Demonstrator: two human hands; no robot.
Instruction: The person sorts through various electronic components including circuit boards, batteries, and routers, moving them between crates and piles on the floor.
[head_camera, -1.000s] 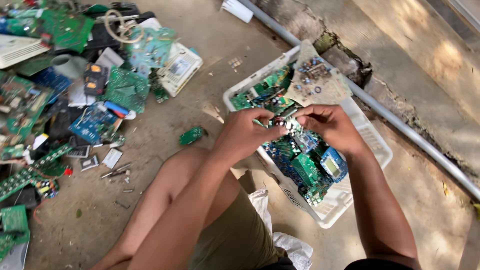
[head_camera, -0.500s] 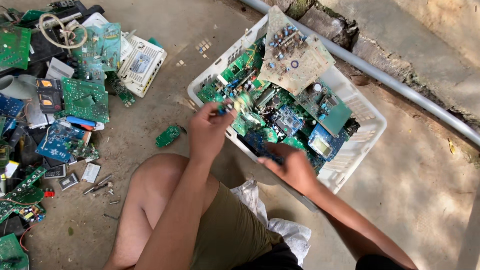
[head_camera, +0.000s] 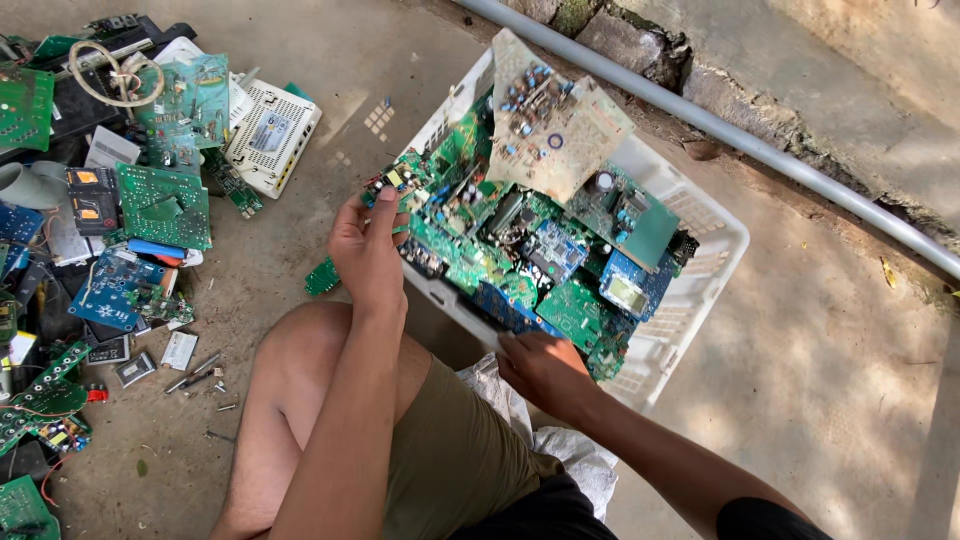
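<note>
Both arms are bare from the elbow down, with no watch, bracelet or glove on either wrist. The left hand (head_camera: 368, 250) and the right hand (head_camera: 540, 368) are uncovered too, with no rings that can be made out. The fingers look slim, and the nails seem short, though they are too small to judge well. On the right arm, the edge of a black sleeve (head_camera: 760, 520) shows at the lower border of the view. The person wears olive-green shorts (head_camera: 450, 460) that end above the knee, with a band of black cloth just below them at the waist. The left leg (head_camera: 290, 400) is bare, the knee rounded.
</note>
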